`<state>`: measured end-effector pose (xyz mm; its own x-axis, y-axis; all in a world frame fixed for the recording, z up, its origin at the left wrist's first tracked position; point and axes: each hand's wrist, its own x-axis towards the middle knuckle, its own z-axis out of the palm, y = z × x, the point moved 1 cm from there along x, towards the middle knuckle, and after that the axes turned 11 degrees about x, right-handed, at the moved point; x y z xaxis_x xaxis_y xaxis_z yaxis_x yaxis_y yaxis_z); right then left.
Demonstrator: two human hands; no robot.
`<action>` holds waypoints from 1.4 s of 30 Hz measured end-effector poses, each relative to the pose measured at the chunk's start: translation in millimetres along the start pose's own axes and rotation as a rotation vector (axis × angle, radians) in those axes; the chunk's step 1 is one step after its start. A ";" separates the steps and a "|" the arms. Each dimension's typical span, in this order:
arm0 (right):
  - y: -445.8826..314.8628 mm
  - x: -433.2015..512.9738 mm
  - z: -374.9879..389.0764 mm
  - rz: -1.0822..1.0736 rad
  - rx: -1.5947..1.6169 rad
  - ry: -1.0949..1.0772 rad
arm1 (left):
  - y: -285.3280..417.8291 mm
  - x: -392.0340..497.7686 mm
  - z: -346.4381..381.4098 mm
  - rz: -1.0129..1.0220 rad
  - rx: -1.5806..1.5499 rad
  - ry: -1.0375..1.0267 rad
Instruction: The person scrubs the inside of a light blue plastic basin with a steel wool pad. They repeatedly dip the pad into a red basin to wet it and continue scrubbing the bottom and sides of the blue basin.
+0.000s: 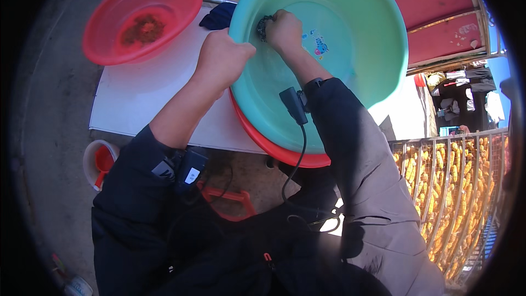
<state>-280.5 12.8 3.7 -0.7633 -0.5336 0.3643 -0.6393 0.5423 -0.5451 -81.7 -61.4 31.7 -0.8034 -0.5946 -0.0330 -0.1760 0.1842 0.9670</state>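
A large green plastic basin (365,41) is tilted over a red basin (283,154), of which only the lower rim shows. My left hand (224,55) is closed on the green basin's left rim. Inside the basin, my right hand (284,28) grips a dark, bunched scrubber (263,28), pressed against the inner wall at the left. Cartoon stickers (320,45) mark the basin's bottom. Left of it, a red plastic basin (181,4) with a dark, mossy-looking patch in it stands on a white tabletop (135,102).
Dark blue cloth (220,16) lies behind my left hand. A white bucket (88,164) with a red dipper (104,159) stands on the floor at the left. An orange-red plastic stool (236,201) is below the table. Corn cobs (452,189) fill a metal-barred enclosure at the right.
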 end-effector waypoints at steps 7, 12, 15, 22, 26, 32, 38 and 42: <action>6.0 -27.9 2.4 0.234 -0.211 -0.442 | -10.3 -7.4 0.1 -0.197 -0.107 -0.048; -11.2 -78.5 -2.3 0.215 -0.340 -0.591 | -15.3 -10.4 -2.1 -0.219 -0.106 -0.061; 8.3 -100.6 2.3 0.124 -0.350 -0.797 | -23.0 -10.7 -1.4 -0.221 -0.185 -0.015; 72.8 -145.7 -78.2 0.032 -0.345 -1.050 | -9.7 -11.1 1.9 -0.151 -0.242 -0.001; 96.3 -136.6 -138.4 0.129 -0.366 -0.767 | -11.4 -9.3 3.4 -0.097 -0.237 0.079; 99.4 -150.5 -166.4 0.137 -0.534 -0.491 | -12.0 -14.4 10.7 -0.056 -0.336 0.072; 72.8 -157.9 -153.3 0.259 -0.459 -0.718 | -3.5 -13.3 12.8 -0.121 -0.440 0.036; 73.0 -150.5 -146.2 0.202 -0.349 -0.717 | -5.6 -7.0 8.4 -0.142 -0.542 -0.002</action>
<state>-225.9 227.6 19.4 -0.6973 -0.6248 -0.3513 -0.5783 0.7800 -0.2392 -79.9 -51.8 24.3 -0.7946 -0.5823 -0.1719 0.0351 -0.3267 0.9445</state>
